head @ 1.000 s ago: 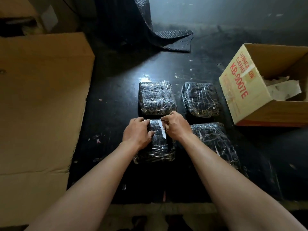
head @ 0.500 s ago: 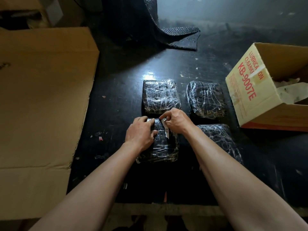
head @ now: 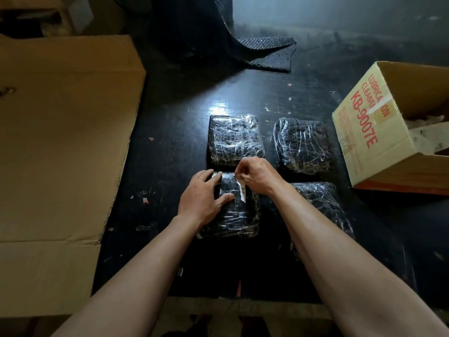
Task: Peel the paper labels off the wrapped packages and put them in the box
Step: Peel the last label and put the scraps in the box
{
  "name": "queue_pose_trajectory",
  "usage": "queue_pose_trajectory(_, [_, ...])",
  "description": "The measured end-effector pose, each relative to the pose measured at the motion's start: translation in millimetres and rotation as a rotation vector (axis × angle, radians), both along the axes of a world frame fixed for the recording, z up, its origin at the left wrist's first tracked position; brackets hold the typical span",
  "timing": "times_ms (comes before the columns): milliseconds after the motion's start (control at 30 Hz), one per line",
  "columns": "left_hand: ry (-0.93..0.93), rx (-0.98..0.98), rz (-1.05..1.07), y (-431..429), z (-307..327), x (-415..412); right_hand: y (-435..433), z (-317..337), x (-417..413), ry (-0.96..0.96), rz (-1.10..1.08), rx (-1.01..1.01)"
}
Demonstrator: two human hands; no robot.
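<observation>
Several black packages wrapped in clear film lie on a dark table. My left hand (head: 204,198) presses flat on the near-left package (head: 233,217), fingers spread. My right hand (head: 257,173) pinches the top of a white paper label (head: 242,192) with a barcode; the label hangs half lifted off that package. Two more packages sit behind, the far-left package (head: 234,139) and the far-right package (head: 302,144). A fourth package (head: 323,203) lies partly under my right forearm. The open cardboard box (head: 364,132), printed KB-9007E, stands at the right with white paper inside.
A large flat cardboard sheet (head: 60,154) covers the table's left side. A black perforated mat (head: 264,52) hangs down at the back. Small scraps dot the dark tabletop (head: 170,154). The table's front edge runs just below my forearms.
My right hand has lifted the label's upper end up and off the package, so more white paper shows. My left hand has flattened onto the package. The camera has shifted slightly.
</observation>
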State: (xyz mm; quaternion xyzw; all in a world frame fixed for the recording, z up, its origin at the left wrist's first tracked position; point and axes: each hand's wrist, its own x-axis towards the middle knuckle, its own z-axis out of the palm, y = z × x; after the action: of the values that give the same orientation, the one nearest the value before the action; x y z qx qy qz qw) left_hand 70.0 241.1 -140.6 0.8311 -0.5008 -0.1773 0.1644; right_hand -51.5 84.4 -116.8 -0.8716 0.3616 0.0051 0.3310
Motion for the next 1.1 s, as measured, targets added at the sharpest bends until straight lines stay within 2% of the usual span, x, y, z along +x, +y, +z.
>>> queue_pose_trajectory(200, [0.061, -0.001, 0.111, 4, -4, -5, 7, -7, -18, -0.110, 0.003, -0.046])
queue_pose_trajectory(433, [0.316, -0.005, 0.271, 10, -5, -8, -1, -2, -10, -0.055, -0.038, 0.045])
queue_pose_trajectory(800, [0.335, -0.064, 0.310, 10, -11, -5, 2, 1, -21, -0.069, 0.046, -0.042])
queue_pose_trajectory(1100, [0.322, -0.049, 0.313, 10, -11, -7, 9, 13, -32, -0.097, 0.017, -0.056])
